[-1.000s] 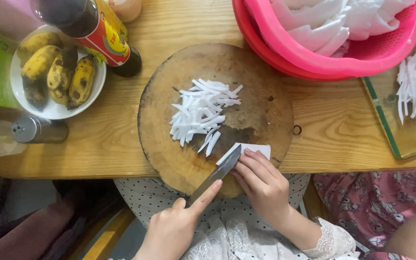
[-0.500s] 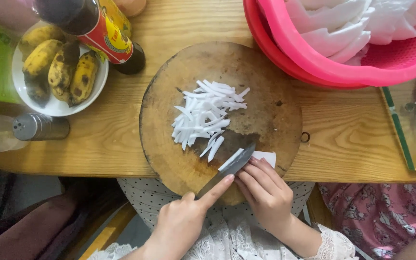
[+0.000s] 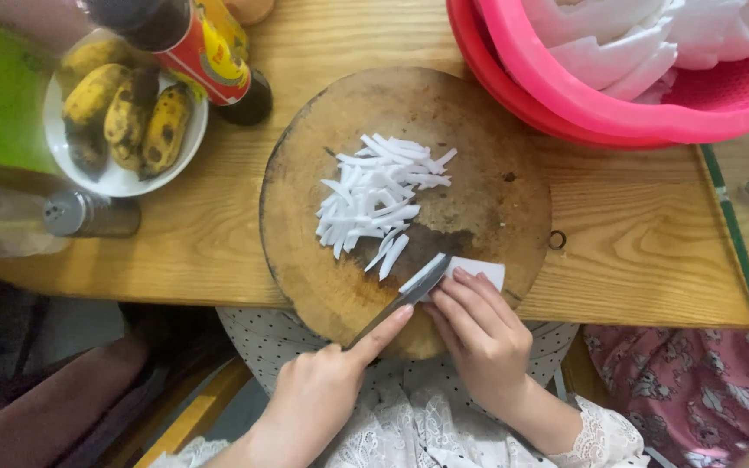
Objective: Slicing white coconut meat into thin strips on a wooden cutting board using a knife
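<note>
The left hand (image 3: 318,403) is gripping a knife (image 3: 409,295), forefinger lying along its back, the blade resting on a white slab (image 3: 478,273) at the near edge of the round board (image 3: 496,173). The right hand (image 3: 483,334) is pressing that slab down with curled fingers (image 3: 465,299). A pile of cut strips (image 3: 379,199) is lying at the board's middle. A plate of bananas (image 3: 123,121) (dark-spotted) is sitting by the tabletop's left edge, a pink basket (image 3: 652,104) at its far right corner.
</note>
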